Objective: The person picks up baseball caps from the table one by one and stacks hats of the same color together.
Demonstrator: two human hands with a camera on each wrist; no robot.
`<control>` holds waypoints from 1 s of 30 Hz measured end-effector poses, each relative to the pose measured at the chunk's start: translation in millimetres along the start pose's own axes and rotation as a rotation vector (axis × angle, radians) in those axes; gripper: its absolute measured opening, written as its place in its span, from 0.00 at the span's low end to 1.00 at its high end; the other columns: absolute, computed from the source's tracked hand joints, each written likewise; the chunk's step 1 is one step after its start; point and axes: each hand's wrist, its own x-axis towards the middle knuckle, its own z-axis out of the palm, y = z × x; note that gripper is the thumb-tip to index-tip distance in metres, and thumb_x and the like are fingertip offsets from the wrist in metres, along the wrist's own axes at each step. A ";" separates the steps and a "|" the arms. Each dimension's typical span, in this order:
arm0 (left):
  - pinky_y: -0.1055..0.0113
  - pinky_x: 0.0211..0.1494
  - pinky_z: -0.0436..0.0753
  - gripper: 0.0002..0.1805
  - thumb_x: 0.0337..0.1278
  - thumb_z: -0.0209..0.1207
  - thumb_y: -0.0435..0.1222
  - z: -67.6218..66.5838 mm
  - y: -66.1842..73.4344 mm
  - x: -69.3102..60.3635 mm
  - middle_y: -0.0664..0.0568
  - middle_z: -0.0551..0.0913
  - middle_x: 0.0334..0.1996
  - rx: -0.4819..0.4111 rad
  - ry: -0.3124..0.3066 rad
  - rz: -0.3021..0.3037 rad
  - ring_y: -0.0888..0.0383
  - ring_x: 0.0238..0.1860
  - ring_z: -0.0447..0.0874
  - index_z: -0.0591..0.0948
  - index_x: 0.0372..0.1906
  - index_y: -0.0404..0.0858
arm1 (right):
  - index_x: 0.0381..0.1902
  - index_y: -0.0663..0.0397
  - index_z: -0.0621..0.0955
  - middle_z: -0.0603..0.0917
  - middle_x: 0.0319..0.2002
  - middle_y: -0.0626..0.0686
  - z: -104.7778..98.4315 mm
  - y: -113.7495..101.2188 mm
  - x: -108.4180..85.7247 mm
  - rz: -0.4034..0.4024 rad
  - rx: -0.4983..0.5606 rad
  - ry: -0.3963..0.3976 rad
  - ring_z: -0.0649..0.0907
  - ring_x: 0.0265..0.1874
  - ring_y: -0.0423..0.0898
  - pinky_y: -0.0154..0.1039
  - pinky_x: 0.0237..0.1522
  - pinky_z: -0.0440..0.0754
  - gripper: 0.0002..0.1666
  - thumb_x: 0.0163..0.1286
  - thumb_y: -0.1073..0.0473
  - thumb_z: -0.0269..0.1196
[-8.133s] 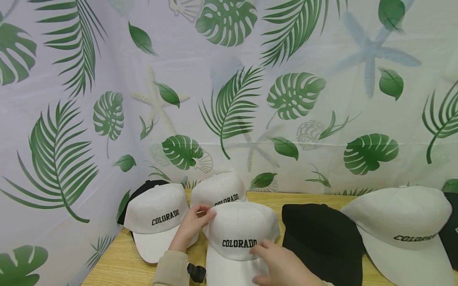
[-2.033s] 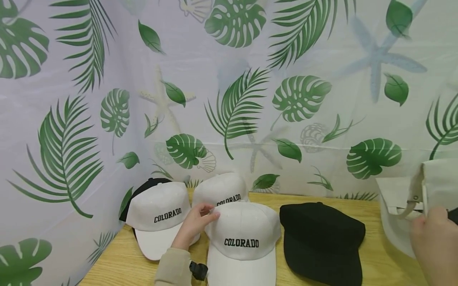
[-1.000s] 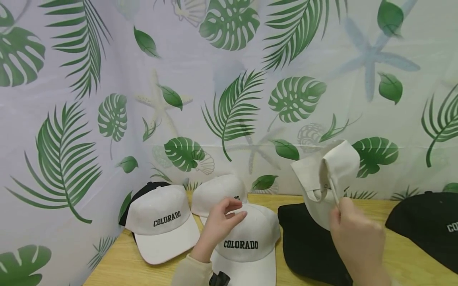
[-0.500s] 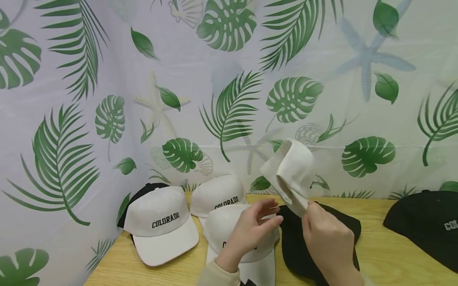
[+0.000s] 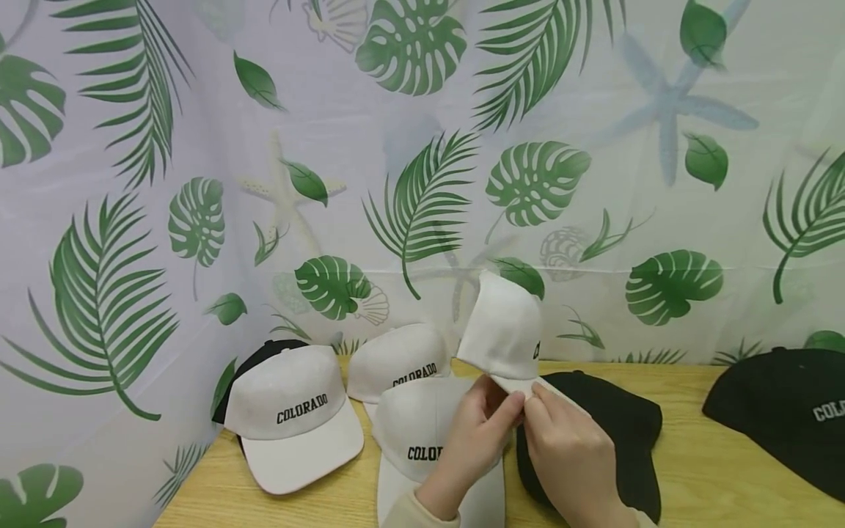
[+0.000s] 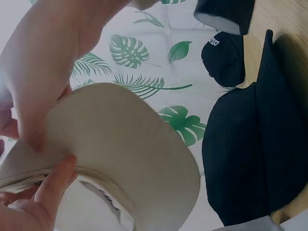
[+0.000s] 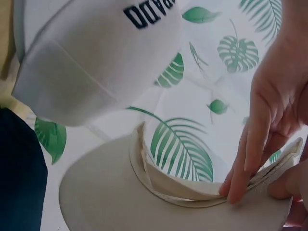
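Observation:
In the head view a white cap (image 5: 505, 330) is held up above the table, tilted, part of its dark lettering showing. My left hand (image 5: 472, 436) pinches it at the join of crown and brim. Beside it my right hand (image 5: 571, 447) grips the brim. The left wrist view shows the underside of the brim (image 6: 130, 134) with fingers of both hands on it; the right wrist view shows the inner band (image 7: 183, 190) under the fingertips. Below the hands lies a white COLORADO cap (image 5: 412, 411), partly hidden by my left hand and forearm.
A white cap over a black one (image 5: 293, 396) lies at the left, another white cap (image 5: 396, 359) behind the middle. A black cap (image 5: 634, 433) lies just right of my hands, another (image 5: 785, 411) at the far right. A leaf-patterned cloth (image 5: 561, 183) hangs behind the wooden table (image 5: 713, 477).
The held cap has moved left and turned, its front lettering now partly showing. My left hand has moved right from the middle white cap and taken hold of the held cap.

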 end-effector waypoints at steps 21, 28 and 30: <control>0.64 0.42 0.77 0.14 0.62 0.40 0.29 -18.1 5.5 -2.4 0.39 0.76 0.40 -0.059 0.151 -0.091 0.54 0.40 0.78 0.68 0.46 0.22 | 0.33 0.66 0.78 0.81 0.38 0.61 -1.6 5.1 -7.3 -0.102 0.089 -0.230 0.80 0.37 0.55 0.47 0.34 0.78 0.29 0.71 0.54 0.32; 0.63 0.40 0.77 0.14 0.64 0.36 0.30 -43.6 10.2 -5.1 0.42 0.78 0.35 -0.151 0.173 -0.135 0.58 0.35 0.78 0.67 0.46 0.23 | 0.34 0.66 0.78 0.80 0.38 0.62 -4.7 23.6 -17.7 -0.109 0.143 -0.273 0.80 0.36 0.55 0.48 0.34 0.77 0.29 0.69 0.55 0.31; 0.66 0.37 0.77 0.14 0.65 0.36 0.31 -53.3 11.8 -7.1 0.45 0.78 0.34 -0.169 0.182 -0.156 0.59 0.33 0.78 0.67 0.45 0.24 | 0.35 0.66 0.78 0.80 0.38 0.61 -5.4 26.6 -19.7 -0.111 0.154 -0.272 0.80 0.35 0.55 0.47 0.34 0.78 0.29 0.70 0.55 0.32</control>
